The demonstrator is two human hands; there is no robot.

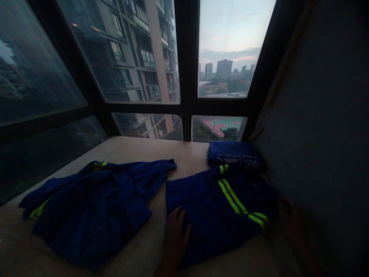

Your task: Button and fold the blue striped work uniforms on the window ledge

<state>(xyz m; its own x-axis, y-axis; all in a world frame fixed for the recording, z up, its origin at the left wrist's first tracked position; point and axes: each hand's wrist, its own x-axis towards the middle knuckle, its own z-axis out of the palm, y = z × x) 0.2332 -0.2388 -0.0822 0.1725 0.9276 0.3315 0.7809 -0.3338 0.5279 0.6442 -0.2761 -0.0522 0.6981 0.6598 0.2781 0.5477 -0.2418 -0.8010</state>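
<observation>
A dark blue work jacket [201,207] with yellow-green reflective stripes lies flat and partly folded on the pale surface in front of me. My left hand [177,231] rests on its left lower edge, thumb and fingers apart. At the jacket's right edge is my right hand [291,217], in deep shadow; how its fingers are set is too dark to make out. Another blue garment [95,207] with similar stripes is spread loosely and rumpled to the left. Behind the jacket sits a folded blue bundle [235,154] with pale lettering, touching or nearly touching it.
The pale tabletop or ledge [129,148] runs up to dark-framed windows [186,77] at the back and left. A dark wall [323,115] closes off the right side. Light is dim; buildings show outside.
</observation>
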